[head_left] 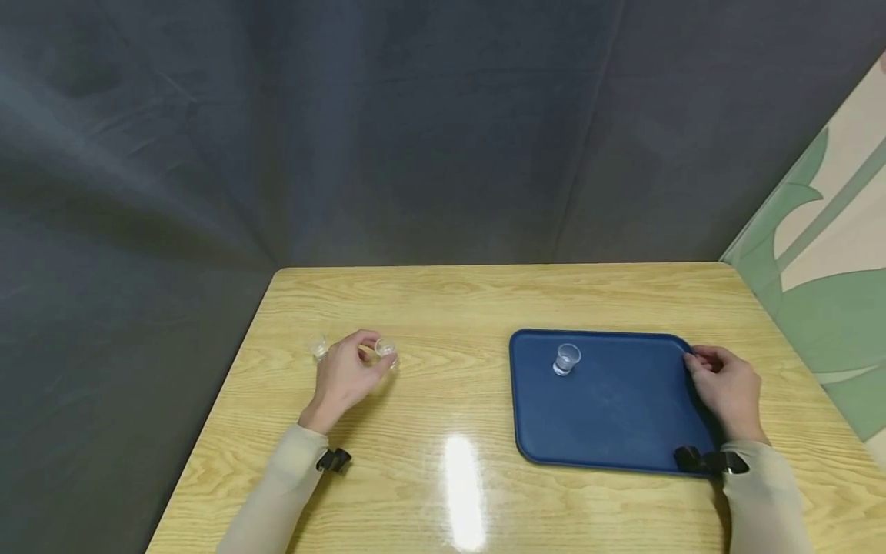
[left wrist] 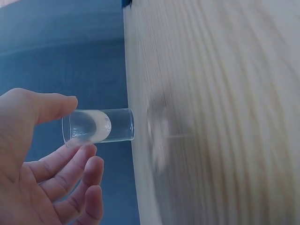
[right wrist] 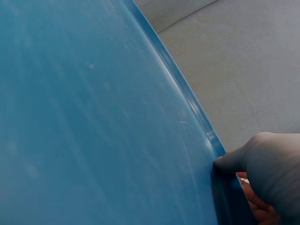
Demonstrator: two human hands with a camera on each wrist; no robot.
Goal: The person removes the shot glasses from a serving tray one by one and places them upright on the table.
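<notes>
A small clear shot glass with a thick base is pinched by my left hand, thumb on one side of its rim and fingertips on the other. In the left wrist view the base of this glass is close over the wooden table. My right hand grips the right rim of a blue tray. In the right wrist view the thumb presses on the rim, with other fingers partly hidden beneath it. One shot glass stands on the tray, towards its back left.
Another clear glass stands on the wooden table, just left of my left hand. Dark curtains hang behind and at the left. A green and cream patterned surface borders the right side.
</notes>
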